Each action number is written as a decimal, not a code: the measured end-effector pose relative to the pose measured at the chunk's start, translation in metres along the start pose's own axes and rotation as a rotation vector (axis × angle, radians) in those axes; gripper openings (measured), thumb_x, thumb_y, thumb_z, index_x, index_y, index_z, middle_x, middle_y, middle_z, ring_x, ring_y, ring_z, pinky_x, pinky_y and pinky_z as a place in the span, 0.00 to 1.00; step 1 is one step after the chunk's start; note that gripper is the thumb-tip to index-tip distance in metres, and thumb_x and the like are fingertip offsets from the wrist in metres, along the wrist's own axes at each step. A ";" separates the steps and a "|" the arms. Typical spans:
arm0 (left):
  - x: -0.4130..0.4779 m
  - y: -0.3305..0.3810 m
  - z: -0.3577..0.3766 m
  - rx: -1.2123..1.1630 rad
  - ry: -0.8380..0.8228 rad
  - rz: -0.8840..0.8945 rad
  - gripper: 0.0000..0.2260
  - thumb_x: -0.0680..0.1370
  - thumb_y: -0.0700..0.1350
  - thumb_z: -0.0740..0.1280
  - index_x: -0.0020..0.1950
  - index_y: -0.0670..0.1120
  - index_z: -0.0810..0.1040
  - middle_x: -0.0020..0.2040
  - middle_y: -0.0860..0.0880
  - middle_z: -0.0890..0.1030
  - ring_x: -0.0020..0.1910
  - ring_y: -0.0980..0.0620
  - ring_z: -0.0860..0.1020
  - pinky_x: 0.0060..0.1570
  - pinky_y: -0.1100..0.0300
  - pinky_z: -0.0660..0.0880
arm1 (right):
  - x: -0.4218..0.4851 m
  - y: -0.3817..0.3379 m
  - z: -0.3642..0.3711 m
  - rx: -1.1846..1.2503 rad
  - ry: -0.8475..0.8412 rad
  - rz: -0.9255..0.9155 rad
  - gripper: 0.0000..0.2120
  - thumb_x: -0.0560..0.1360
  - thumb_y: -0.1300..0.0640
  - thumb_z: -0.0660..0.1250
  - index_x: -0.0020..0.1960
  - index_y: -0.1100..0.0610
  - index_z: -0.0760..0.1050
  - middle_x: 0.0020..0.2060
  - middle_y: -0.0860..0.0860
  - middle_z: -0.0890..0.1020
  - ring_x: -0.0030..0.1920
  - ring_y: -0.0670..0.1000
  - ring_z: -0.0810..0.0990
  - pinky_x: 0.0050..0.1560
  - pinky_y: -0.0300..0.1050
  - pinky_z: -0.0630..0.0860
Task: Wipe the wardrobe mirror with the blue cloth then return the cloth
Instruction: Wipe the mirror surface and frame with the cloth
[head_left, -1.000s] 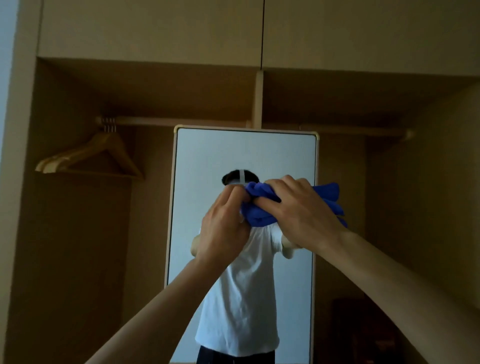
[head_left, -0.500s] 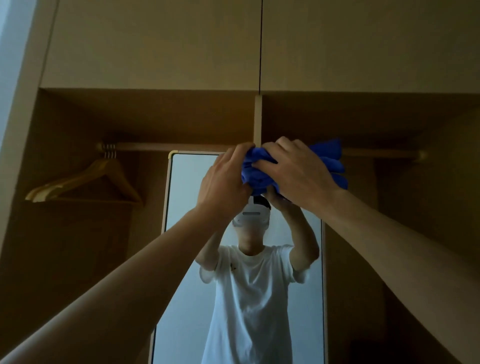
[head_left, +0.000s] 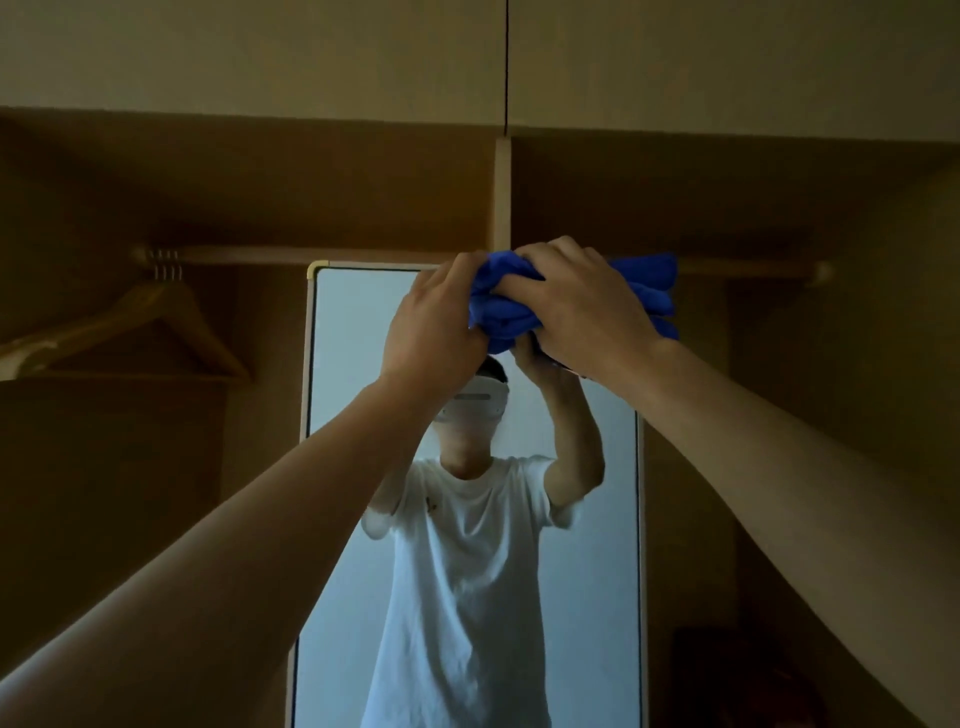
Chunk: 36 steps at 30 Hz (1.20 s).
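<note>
Item: blue cloth (head_left: 501, 304), soft, light, bunched, pressed at the wardrobe mirror (head_left: 363, 364) top edge, my left hand (head_left: 434, 327) and right hand (head_left: 582, 306) both gripping its bulk, best held there.

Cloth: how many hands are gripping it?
2. The left hand grips the cloth at its left end; the right hand grips its middle, at the top of the mirror.

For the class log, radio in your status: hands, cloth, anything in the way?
Bunched blue cloth held by left hand and right hand, at mirror top edge. Wooden hanger off left, clear of it.
</note>
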<state>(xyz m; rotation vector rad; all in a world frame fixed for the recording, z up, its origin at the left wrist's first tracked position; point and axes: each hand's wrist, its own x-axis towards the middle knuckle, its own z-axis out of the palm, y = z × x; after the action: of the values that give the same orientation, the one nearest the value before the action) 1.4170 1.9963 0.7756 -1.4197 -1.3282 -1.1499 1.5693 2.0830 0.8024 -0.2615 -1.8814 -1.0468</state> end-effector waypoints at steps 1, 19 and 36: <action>-0.003 -0.001 0.000 0.003 -0.005 -0.003 0.24 0.76 0.40 0.71 0.72 0.48 0.71 0.62 0.48 0.80 0.63 0.44 0.75 0.54 0.54 0.73 | -0.002 -0.002 0.000 0.006 -0.008 0.000 0.20 0.73 0.62 0.65 0.64 0.52 0.75 0.60 0.57 0.77 0.59 0.61 0.73 0.58 0.57 0.70; -0.154 -0.004 0.021 -0.120 -0.047 -0.078 0.17 0.76 0.36 0.71 0.64 0.42 0.79 0.59 0.48 0.82 0.52 0.42 0.75 0.54 0.46 0.72 | -0.116 -0.082 0.041 0.232 -0.033 0.030 0.25 0.65 0.68 0.69 0.60 0.53 0.80 0.58 0.54 0.78 0.57 0.59 0.75 0.54 0.60 0.74; -0.311 0.007 0.036 -0.240 -0.284 -0.198 0.18 0.74 0.35 0.75 0.64 0.39 0.80 0.65 0.44 0.80 0.59 0.41 0.77 0.60 0.40 0.75 | -0.257 -0.179 0.053 0.313 -0.243 0.129 0.21 0.71 0.68 0.67 0.61 0.54 0.80 0.63 0.55 0.78 0.61 0.60 0.74 0.62 0.57 0.71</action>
<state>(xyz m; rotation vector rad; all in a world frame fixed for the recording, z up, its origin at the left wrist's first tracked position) 1.4234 1.9651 0.4643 -1.7038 -1.5989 -1.3070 1.5741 2.0736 0.4853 -0.3334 -2.1824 -0.6441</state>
